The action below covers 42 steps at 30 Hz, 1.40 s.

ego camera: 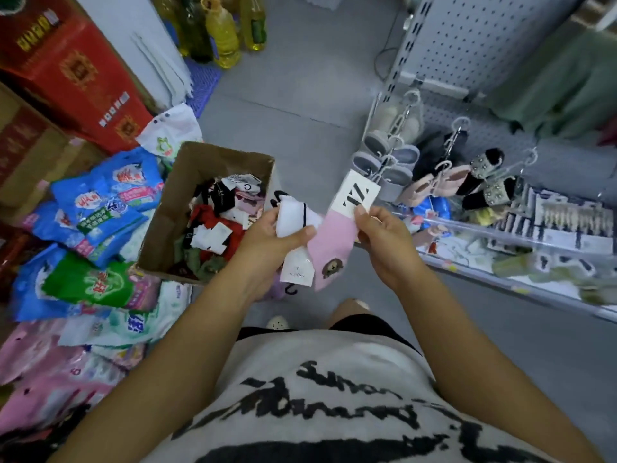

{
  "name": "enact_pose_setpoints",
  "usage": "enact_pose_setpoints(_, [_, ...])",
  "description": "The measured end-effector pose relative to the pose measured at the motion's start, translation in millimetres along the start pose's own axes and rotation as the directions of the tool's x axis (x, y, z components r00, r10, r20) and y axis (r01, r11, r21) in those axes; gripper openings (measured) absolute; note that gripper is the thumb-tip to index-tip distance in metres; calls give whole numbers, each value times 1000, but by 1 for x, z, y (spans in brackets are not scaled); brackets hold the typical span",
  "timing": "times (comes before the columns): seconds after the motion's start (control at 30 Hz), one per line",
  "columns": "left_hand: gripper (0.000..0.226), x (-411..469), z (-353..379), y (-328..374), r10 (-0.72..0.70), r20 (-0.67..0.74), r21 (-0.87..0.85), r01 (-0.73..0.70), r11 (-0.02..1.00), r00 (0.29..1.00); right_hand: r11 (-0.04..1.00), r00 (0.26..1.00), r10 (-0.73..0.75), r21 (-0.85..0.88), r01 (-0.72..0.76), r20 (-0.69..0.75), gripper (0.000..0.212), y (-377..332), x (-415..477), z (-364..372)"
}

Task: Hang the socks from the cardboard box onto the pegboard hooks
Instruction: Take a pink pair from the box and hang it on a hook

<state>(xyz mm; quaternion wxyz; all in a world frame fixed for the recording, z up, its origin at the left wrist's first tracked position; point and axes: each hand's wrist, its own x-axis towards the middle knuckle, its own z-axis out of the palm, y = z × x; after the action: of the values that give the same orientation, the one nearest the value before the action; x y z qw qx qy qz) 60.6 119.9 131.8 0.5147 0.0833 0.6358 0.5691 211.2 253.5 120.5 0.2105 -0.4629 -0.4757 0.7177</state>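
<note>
The grey pegboard (474, 35) fills the upper right. The cardboard box (177, 202), full of socks (220, 222), sits left of the middle. In the middle, the left hand (267, 238) grips a white sock (292, 217), and the right hand (387, 242) pinches a pink sock (335, 233).

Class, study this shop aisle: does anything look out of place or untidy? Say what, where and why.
Blue and green plastic packets lie heaped at all angles left of the brown cardboard box, not shelved. Inside it, the mixed socks are a tangled pile.
</note>
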Motion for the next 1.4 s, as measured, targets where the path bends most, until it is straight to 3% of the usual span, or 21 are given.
enact_pose_setpoints(0.23, [40, 7, 86, -12, -115, 141, 75, 105, 992, 983, 989, 964, -93, 85, 117, -248, 7, -8, -33, -128])
enact_pose_setpoints(0.47, [49, 1, 251, -52, -172, 387, 221, 90, 971, 906, 990, 909, -109, 38, 136, -402, 10, -9, -93, -296])
enact_pose_setpoints(0.6, [43, -15, 350, -76, -135, 471, 343, -40, 938, 872, 986, 876, -145, 6, 166, -460, 14, -14, -138, -382])
enact_pose_setpoints(0.73, [42, -32, 423, -85, -72, 525, 465, -216, 858, 848, 980, 901, -140, 71, 184, -411, 31, -20, -178, -447])
enact_pose_setpoints(0.87, [52, -47, 472, -75, -8, 580, 599, -419, 682, 815, 983, 918, -126, 80, 168, -375, 36, -27, -201, -486])
enact_pose_setpoints(0.97, [52, -52, 501, -63, -23, 634, 630, -499, 595, 773, 981, 898, -139, 69, 183, -417, 33, -34, -201, -508])
enact_pose_setpoints(1.1, [51, -54, 537, -45, 43, 687, 584, -588, 560, 725, 981, 878, -140, 58, 186, -457, 12, -53, -187, -529])
enact_pose_setpoints(1.27, [44, -46, 588, -24, 94, 669, 428, -486, 762, 737, 955, 884, -196, 121, 270, -425, 31, -90, -171, -556])
enact_pose_setpoints(1.4, [43, -34, 637, -7, 122, 620, 266, -354, 897, 775, 859, 888, -287, 313, 405, -360, 29, -124, -158, -585])
